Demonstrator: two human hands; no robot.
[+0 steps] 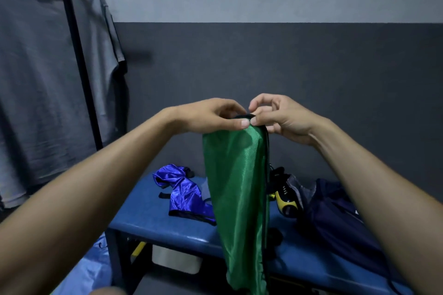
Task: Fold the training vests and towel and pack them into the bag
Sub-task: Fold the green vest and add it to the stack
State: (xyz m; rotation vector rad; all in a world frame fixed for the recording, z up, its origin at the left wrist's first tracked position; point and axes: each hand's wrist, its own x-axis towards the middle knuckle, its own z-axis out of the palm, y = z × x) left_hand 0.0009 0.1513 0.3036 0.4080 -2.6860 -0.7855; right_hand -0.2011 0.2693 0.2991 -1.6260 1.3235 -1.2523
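Fingertips of the left hand (211,115) and right hand (278,115) met at centre frame, both pinching the black-trimmed top edge of a glossy green mesh vest (237,199), which hung lengthwise straight down, hiding part of the padded blue bench (155,218). Behind it lay a crumpled shiny blue vest (182,194), a yellow-black shoe (285,199) and a dark navy bag (335,218); a grey T-shirt (43,79) hung at upper left.
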